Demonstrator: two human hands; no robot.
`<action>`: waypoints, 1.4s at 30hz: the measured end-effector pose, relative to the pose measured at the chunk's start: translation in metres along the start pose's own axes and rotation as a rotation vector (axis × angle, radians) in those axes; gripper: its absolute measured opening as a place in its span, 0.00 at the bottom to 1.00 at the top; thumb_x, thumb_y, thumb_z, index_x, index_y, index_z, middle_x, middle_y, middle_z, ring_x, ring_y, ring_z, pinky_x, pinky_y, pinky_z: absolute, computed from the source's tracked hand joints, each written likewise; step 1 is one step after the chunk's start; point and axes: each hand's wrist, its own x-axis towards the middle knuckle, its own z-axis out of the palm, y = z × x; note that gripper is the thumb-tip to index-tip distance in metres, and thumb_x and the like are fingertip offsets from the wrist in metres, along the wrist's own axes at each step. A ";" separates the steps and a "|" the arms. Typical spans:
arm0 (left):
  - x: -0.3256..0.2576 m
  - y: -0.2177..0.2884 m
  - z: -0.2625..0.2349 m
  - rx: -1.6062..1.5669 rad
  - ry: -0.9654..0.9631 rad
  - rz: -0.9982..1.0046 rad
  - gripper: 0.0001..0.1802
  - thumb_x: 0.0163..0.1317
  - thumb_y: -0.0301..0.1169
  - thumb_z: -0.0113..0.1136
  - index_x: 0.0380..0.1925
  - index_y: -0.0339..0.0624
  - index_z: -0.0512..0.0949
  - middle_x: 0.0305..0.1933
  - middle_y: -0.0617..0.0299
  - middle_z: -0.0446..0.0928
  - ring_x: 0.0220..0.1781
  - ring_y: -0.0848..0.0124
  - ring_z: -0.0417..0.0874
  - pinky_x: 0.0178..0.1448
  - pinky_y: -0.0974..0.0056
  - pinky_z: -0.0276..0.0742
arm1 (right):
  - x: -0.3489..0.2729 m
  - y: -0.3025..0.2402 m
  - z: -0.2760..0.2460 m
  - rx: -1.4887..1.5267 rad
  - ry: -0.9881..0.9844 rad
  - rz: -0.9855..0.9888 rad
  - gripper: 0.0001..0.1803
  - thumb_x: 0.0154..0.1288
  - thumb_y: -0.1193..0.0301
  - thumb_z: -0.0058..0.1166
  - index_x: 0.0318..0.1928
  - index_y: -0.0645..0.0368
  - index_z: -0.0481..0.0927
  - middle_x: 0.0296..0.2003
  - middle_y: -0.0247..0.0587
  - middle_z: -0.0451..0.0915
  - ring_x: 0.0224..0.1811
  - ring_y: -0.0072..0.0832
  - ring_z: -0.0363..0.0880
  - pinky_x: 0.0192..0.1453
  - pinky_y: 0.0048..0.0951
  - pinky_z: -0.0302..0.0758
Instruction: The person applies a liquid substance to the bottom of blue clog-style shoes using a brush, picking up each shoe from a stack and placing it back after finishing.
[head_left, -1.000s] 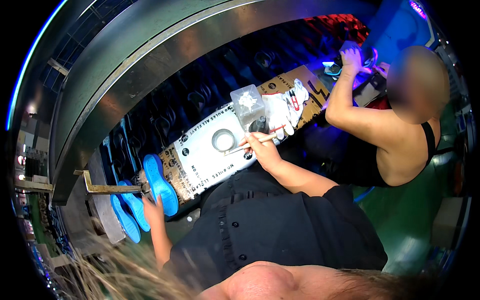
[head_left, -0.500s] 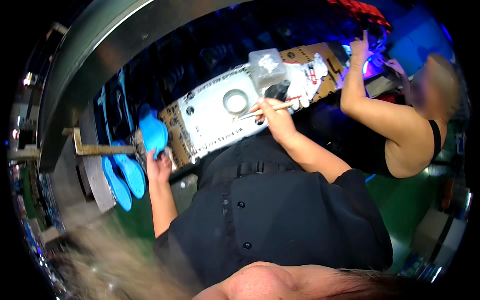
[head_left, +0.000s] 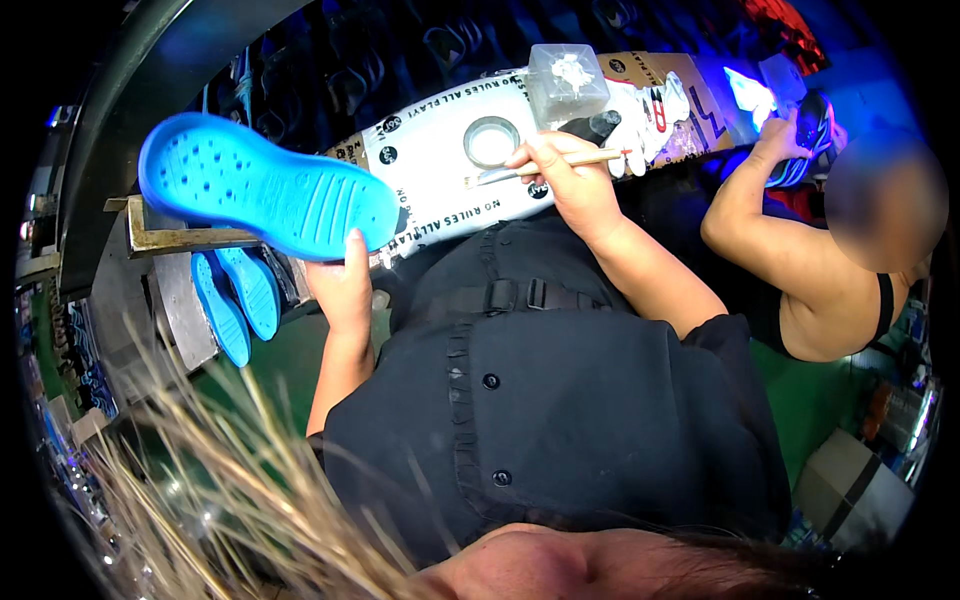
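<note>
- Our left hand (head_left: 342,290): fingers closed on the edge of a bright blue rubber shoe sole (head_left: 262,190), raised tread-up at the left, above the metal bracket (head_left: 180,238).
- Our right hand (head_left: 575,185): pinched on a thin wooden-handled brush (head_left: 540,166), tip just beside the round metal tin (head_left: 491,141) on the white printed sheet (head_left: 440,165).
- Clear plastic box (head_left: 567,80): far side, right of the tin.
- Two more blue soles (head_left: 236,300): hanging near left.
- A co-worker's arm (head_left: 760,210): at right.

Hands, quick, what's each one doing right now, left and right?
Left hand: closed on the blue shoe sole, holding it up.
Right hand: closed on a thin wooden-handled brush beside the round tin.
</note>
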 end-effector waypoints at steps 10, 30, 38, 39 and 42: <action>0.001 0.034 0.027 -0.086 -0.149 0.104 0.17 0.51 0.24 0.57 0.42 0.30 0.70 0.40 0.54 0.75 0.41 0.68 0.76 0.48 0.67 0.69 | 0.000 -0.016 0.026 -0.296 -0.196 -0.367 0.11 0.59 0.72 0.47 0.23 0.64 0.78 0.20 0.40 0.75 0.25 0.30 0.73 0.31 0.27 0.68; -0.001 0.029 0.028 -0.053 -0.160 0.233 0.15 0.48 0.20 0.57 0.39 0.31 0.72 0.37 0.55 0.76 0.38 0.70 0.77 0.45 0.68 0.70 | 0.003 -0.010 0.019 -0.524 -0.204 -0.575 0.07 0.53 0.74 0.50 0.22 0.62 0.77 0.19 0.37 0.74 0.24 0.30 0.72 0.31 0.28 0.66; 0.000 0.022 0.035 -0.095 -0.162 0.312 0.15 0.48 0.20 0.57 0.39 0.30 0.71 0.37 0.55 0.75 0.37 0.70 0.76 0.45 0.67 0.71 | 0.003 0.000 0.026 -0.495 -0.188 -0.657 0.06 0.48 0.73 0.56 0.17 0.58 0.76 0.15 0.36 0.73 0.19 0.29 0.72 0.25 0.28 0.66; 0.000 0.021 0.035 -0.112 -0.157 0.320 0.16 0.48 0.20 0.58 0.39 0.30 0.71 0.37 0.55 0.75 0.38 0.70 0.76 0.45 0.67 0.71 | 0.003 0.000 0.024 -0.513 -0.186 -0.678 0.06 0.48 0.73 0.56 0.17 0.59 0.77 0.15 0.36 0.73 0.19 0.30 0.72 0.25 0.28 0.65; -0.002 0.020 0.037 -0.167 -0.132 0.321 0.17 0.48 0.20 0.58 0.40 0.30 0.69 0.38 0.56 0.74 0.39 0.69 0.76 0.46 0.66 0.71 | 0.000 -0.002 0.019 -0.497 -0.195 -0.653 0.06 0.50 0.74 0.54 0.20 0.60 0.77 0.17 0.37 0.74 0.19 0.30 0.72 0.26 0.28 0.66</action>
